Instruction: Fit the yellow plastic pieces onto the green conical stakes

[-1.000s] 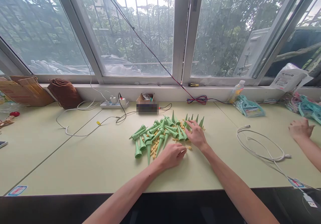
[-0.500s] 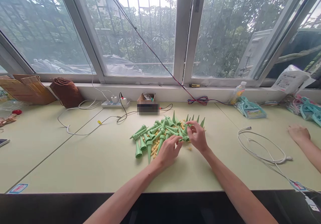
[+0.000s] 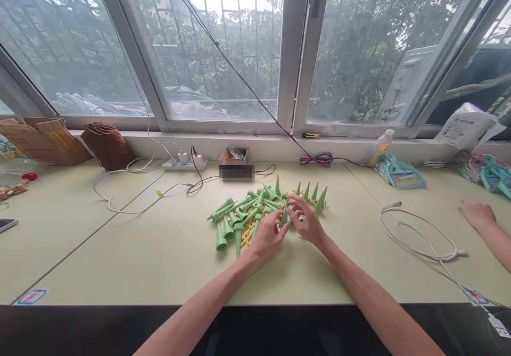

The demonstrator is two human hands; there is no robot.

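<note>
A green plastic cone spike [image 3: 285, 215], pointed end up, stands between my two hands. My right hand [image 3: 309, 223] pinches it from the right with thumb and fingers. From the left, the curled fingers and thumb of my left hand [image 3: 268, 234] close around its lower end, which they partly hide. Beside and behind my left hand lies a heap of similar green spikes [image 3: 237, 233], with small yellow plastic pieces [image 3: 248, 223] among them. Beyond my right hand several green spikes [image 3: 315, 191] stand upright in a row, with yellow bits at their bases.
Behind the heap sits a small open box [image 3: 237, 171]. A power strip [image 3: 186, 164] with cables is at back left. On the right lie a coiled white cable [image 3: 419, 239] and bagged blue plastic items [image 3: 401, 172]. Another person's hand [image 3: 478, 215] rests at the far right.
My right hand has come left and down from the upright row, bringing a green spike upright between both hands. My left hand has turned up toward it. The view shifted slightly.
</note>
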